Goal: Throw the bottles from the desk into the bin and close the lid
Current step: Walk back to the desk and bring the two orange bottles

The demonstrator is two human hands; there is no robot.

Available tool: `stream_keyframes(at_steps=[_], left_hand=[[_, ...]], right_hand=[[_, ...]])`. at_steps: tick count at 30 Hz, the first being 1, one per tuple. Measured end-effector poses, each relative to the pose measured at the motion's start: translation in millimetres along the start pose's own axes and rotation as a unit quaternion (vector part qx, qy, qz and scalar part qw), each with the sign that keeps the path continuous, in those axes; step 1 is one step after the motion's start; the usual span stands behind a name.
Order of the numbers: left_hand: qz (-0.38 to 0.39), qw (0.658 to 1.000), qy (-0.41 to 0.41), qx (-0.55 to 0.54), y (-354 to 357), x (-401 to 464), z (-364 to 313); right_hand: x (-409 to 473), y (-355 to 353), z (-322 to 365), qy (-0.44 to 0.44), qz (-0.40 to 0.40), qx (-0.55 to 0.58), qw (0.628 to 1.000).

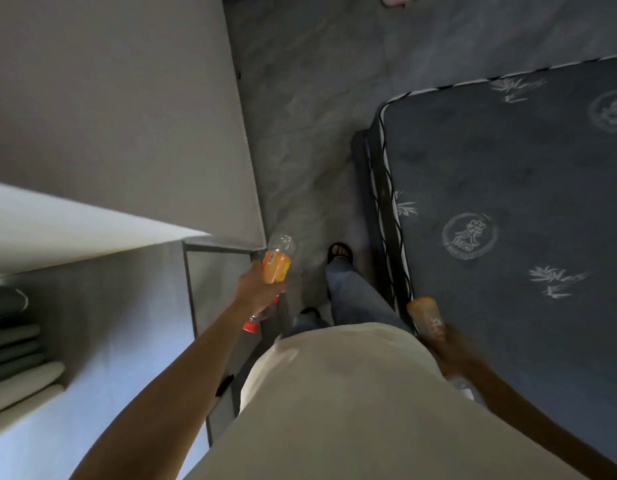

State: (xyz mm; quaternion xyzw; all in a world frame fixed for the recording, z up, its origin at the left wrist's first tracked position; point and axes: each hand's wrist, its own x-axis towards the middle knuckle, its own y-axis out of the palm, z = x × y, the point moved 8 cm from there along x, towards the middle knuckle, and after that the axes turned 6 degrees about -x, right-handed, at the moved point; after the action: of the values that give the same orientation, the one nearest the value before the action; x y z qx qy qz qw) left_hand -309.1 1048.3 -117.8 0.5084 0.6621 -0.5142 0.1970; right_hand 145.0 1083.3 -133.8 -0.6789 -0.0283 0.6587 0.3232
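Observation:
My left hand (257, 289) is wrapped around a clear plastic bottle with an orange label (277, 261); its red cap (250, 327) points back toward me and its base points forward. My right hand (454, 351), blurred, grips a second bottle with an orange label (425, 315) held low beside my hip, over the mattress edge. No bin and no desk appear in this view.
I stand in a narrow grey-floored passage (300, 116). A dark patterned mattress (508, 202) on a dark frame lies to the right. A pale wall corner (127, 116) and a metal-framed panel (196, 271) are on the left. Folded cloths (16, 358) sit far left. My sandalled foot (340, 252) is ahead.

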Motion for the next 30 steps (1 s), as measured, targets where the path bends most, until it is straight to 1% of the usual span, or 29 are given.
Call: stream_keyframes(at_steps=[1,4,6,8,11,14,18,21,25,27,30], left_hand=[[0.002,1.000,-0.008,0.016,-2.9,5.2,-6.4],[0.012,0.997,-0.035,0.061,-10.1,17.9,-14.4],[0.014,0.996,-0.055,0.074,-16.4,24.7,-14.8],[0.021,0.994,-0.071,0.082,-22.5,29.8,-13.3],[0.034,0.991,-0.107,0.076,-32.0,36.8,-6.3],[0.030,0.988,-0.140,0.062,-43.7,45.9,-2.7],[0.027,0.989,-0.145,0.030,-64.3,72.4,-21.5],[0.021,0.987,-0.162,0.000,-89.7,99.5,-46.6],[0.028,0.987,-0.156,-0.007,-125.6,149.2,-104.1],[0.024,0.992,-0.127,0.005,-141.5,175.8,-145.7],[0.030,0.997,-0.074,0.009,-161.0,214.9,-216.7]], right_hand=[[11.3,-13.1,13.9,-0.004,0.005,-0.005,1.000],[40.5,-52.8,66.2,-0.017,0.011,0.029,0.999],[58.5,-82.9,107.4,-0.036,-0.012,0.029,0.999],[73.4,-110.9,151.9,-0.062,-0.034,-0.003,0.998],[96.5,-144.3,221.3,-0.098,-0.041,-0.064,0.992],[120.8,-172.0,287.2,-0.133,-0.044,-0.052,0.989],[145.4,-197.4,355.9,-0.150,-0.021,-0.028,0.988],[156.2,-215.7,383.2,-0.142,-0.049,-0.051,0.987],[168.2,-226.8,395.2,-0.120,-0.050,-0.041,0.991],[172.0,-233.0,390.8,-0.096,-0.042,-0.039,0.994],[177.5,-242.1,376.2,-0.048,-0.026,-0.066,0.996]])
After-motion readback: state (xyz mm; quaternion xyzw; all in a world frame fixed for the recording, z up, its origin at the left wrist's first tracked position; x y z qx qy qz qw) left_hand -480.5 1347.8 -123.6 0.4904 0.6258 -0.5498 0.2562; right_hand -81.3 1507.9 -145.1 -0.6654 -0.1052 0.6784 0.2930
